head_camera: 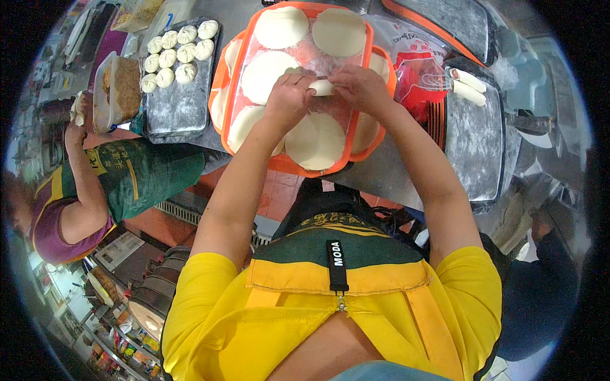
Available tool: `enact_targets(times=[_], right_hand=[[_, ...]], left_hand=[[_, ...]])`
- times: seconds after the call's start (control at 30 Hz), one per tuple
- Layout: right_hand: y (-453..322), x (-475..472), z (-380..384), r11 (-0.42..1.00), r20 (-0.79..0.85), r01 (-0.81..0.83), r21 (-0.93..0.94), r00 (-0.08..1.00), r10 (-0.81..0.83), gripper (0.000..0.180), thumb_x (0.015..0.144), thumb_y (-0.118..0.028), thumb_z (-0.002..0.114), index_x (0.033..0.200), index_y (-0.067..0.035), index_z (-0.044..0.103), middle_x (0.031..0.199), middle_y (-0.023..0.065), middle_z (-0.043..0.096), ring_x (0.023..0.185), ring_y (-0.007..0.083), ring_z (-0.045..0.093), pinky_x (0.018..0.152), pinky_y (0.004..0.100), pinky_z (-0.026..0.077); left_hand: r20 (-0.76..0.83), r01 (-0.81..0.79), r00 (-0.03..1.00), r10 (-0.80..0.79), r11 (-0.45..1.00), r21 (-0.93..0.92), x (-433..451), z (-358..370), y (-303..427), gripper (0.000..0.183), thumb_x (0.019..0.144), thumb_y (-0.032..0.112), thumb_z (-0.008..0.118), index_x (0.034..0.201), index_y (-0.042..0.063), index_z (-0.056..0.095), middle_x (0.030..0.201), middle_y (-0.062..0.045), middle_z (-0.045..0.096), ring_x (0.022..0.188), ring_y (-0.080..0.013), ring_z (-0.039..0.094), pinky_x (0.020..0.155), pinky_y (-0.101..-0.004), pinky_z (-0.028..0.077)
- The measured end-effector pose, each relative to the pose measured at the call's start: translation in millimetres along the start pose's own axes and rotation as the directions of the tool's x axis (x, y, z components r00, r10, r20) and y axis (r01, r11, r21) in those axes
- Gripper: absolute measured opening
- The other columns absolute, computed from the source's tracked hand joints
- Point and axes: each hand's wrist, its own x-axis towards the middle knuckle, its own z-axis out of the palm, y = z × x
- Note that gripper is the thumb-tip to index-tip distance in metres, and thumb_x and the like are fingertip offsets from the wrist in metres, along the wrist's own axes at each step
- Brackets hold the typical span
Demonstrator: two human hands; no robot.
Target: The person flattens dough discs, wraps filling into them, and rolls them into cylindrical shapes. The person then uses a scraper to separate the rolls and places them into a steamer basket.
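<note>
Between my two hands lies a short roll of white dough (322,87), above an orange-rimmed tray (353,125). My left hand (291,95) grips the roll's left end, and my right hand (357,88) grips its right end; what is inside the roll is hidden. Flat round dough sheets (315,141) lie on the floured tray around my hands, one of them partly under my left wrist. This tray rests on another orange tray (388,56) that also holds dough rounds.
At left, a dark tray (175,113) carries pleated buns (186,73) beside a tub of brown filling (126,88); a co-worker's hand (76,133) holds dough there. At right, a floured tray (474,147) bears rolled dough pieces (468,92), near a red and clear plastic bag (419,78).
</note>
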Motion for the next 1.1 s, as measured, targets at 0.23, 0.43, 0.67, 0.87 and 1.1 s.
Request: enact_targets(times=[0.23,0.43,0.67,0.87,1.1], right_hand=[[10,15,-2,0.995,0.148,-0.003,-0.101,0.989,0.018,0.016,0.087,-0.028,0.062,0.093,-0.016,0.071,0.089,0.0016,0.068,0.086,0.0238,0.066,0.07,0.0399,0.053],[15,32,5,0.976,0.268,-0.073,-0.207,0.955,0.128,0.015,0.089,-0.027,0.058,0.091,-0.018,0.07,0.089,0.0041,0.067,0.084,0.0276,0.065,0.065,0.043,0.051],[25,35,9,0.976,0.288,-0.215,0.043,0.938,0.194,0.016,0.091,-0.023,0.058,0.096,-0.014,0.07,0.093,0.0074,0.069,0.086,0.0275,0.066,0.071,0.0401,0.052],[35,35,8,0.876,0.173,-0.012,0.483,0.982,-0.082,0.016,0.087,-0.014,0.064,0.101,-0.009,0.07,0.089,0.0106,0.068,0.082,0.0269,0.065,0.075,0.0356,0.051],[26,43,21,0.971,0.145,-0.121,0.205,0.985,0.092,0.013,0.089,-0.016,0.06,0.091,-0.006,0.068,0.087,0.0132,0.068,0.08,0.0325,0.065,0.073,0.0396,0.052]], left_hand=[[0.039,-0.037,0.999,0.036,0.999,0.026,6,-2,-4,0.029,0.085,0.012,0.064,0.114,0.005,0.063,0.101,-0.015,0.065,0.096,-0.0357,0.061,0.087,-0.0436,0.05],[-0.009,-0.036,0.999,0.036,0.999,0.035,6,3,-10,0.048,0.083,0.013,0.066,0.129,0.006,0.054,0.111,-0.016,0.062,0.102,-0.0358,0.06,0.09,-0.0447,0.049],[-0.004,0.069,0.998,-0.069,0.995,0.074,6,2,-7,0.045,0.078,0.014,0.07,0.12,0.006,0.055,0.112,-0.013,0.059,0.104,-0.0337,0.056,0.093,-0.0432,0.045],[-0.04,0.041,0.999,-0.036,0.991,0.131,8,-1,-9,0.041,0.074,0.017,0.072,0.112,0.009,0.057,0.102,-0.011,0.057,0.099,-0.0316,0.055,0.09,-0.0426,0.044],[-0.084,-0.017,0.996,0.024,0.996,0.087,11,2,-11,0.034,0.074,0.015,0.071,0.106,0.013,0.063,0.099,-0.005,0.058,0.098,-0.0257,0.056,0.089,-0.0409,0.044]])
